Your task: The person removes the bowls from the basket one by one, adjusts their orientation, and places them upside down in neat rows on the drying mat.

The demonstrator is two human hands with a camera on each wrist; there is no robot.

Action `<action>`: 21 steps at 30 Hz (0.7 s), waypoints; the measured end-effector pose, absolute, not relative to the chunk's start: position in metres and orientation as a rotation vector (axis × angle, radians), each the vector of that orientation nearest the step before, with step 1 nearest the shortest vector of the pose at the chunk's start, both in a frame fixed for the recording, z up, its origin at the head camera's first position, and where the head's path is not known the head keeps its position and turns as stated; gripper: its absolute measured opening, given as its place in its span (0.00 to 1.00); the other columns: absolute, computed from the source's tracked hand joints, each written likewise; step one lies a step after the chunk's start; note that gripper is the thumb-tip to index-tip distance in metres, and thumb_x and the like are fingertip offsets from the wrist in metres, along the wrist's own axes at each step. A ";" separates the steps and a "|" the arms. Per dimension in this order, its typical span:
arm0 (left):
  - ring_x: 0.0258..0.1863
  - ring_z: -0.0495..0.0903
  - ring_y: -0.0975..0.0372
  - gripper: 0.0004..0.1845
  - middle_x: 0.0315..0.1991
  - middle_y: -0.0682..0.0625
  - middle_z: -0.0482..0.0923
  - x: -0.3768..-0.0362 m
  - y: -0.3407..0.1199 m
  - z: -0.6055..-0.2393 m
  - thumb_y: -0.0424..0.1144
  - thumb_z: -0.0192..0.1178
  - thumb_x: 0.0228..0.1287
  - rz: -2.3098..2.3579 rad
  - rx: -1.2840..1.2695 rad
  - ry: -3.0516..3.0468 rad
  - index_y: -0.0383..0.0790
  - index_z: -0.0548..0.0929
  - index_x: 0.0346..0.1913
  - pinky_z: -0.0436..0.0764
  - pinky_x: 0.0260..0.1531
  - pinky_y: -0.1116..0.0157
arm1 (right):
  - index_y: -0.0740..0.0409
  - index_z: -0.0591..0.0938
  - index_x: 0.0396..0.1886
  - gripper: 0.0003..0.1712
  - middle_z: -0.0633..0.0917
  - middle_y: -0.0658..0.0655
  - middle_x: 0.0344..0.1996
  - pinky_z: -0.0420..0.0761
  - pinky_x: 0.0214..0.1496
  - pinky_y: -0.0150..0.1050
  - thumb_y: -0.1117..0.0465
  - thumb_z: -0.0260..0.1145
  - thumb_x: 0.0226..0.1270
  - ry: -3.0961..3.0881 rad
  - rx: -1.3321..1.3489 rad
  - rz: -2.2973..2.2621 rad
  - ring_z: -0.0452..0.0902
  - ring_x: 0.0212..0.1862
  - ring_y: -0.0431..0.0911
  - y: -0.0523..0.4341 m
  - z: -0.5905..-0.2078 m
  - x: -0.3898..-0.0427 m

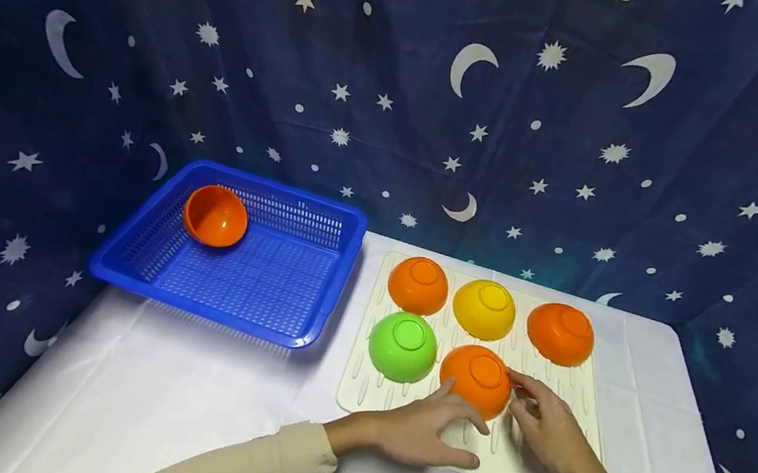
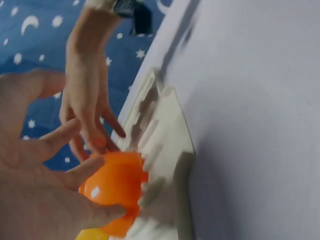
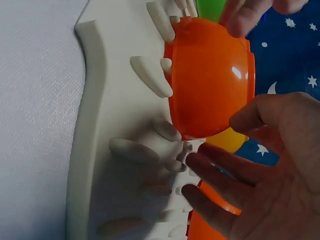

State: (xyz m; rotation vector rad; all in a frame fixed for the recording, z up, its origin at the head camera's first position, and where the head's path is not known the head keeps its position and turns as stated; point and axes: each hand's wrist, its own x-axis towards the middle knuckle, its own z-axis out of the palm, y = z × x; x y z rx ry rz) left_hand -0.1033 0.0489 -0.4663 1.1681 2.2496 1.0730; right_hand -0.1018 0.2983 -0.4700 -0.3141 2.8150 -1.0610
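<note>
- Near orange bowl (image 1: 478, 379): upside down on the front row of the mat (image 1: 538, 459), just right of the green bowl (image 1: 402, 347). Its rim sits among the mat's raised ribs.
- Left hand (image 1: 424, 430): rests on the mat in front of the bowl. Fingers are spread and nearly straight, tips touching the bowl's near-left side. It grips nothing; the left wrist view shows only fingertips laid against the shell.
- Right hand (image 1: 546, 431): at the bowl's right side, fingers loosely extended, tips at or just off the rim. Not closed round it; the right wrist view shows a slight gap between fingers (image 3: 225, 170) and bowl.
- Back row: orange bowl (image 1: 419, 285), yellow bowl (image 1: 484, 309), second orange bowl (image 1: 560, 333), all upside down, close to one another.
- Basket (image 1: 302, 324): blue, on the bench (image 1: 167, 402) left of the mat, with one orange bowl (image 1: 215, 215) tilted in its far-left corner.
- Risk, slip: the shell looks smooth and glossy; contact by fingertips alone from two sides may let it squirt out if squeezed.
- Risk, knock: the green bowl sits just beside; a sideways push would likely shove it.
- Risk, snag: the rim may catch on a rib and tip the bowl if dragged rather than lifted.
</note>
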 end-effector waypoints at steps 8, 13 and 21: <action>0.68 0.67 0.64 0.19 0.68 0.52 0.70 -0.082 0.015 -0.457 0.49 0.59 0.73 0.831 1.433 2.480 0.48 0.78 0.62 0.67 0.65 0.66 | 0.65 0.61 0.77 0.37 0.70 0.71 0.66 0.65 0.63 0.72 0.60 0.64 0.76 2.826 -0.326 -1.067 0.64 0.67 0.68 0.305 -0.479 -0.085; 0.65 0.70 0.66 0.14 0.63 0.55 0.74 -0.071 -0.016 -0.456 0.47 0.60 0.72 0.765 1.521 2.533 0.49 0.81 0.56 0.68 0.64 0.68 | 0.66 0.68 0.70 0.28 0.72 0.68 0.63 0.69 0.60 0.69 0.61 0.62 0.77 2.900 -0.316 -1.077 0.67 0.64 0.66 0.316 -0.480 -0.073; 0.60 0.75 0.63 0.10 0.58 0.54 0.79 -0.070 -0.070 -0.442 0.41 0.63 0.69 0.883 1.505 2.694 0.46 0.84 0.50 0.73 0.62 0.64 | 0.68 0.73 0.67 0.25 0.70 0.70 0.67 0.62 0.59 0.73 0.66 0.61 0.73 3.236 -0.388 -0.676 0.62 0.66 0.69 0.353 -0.493 -0.060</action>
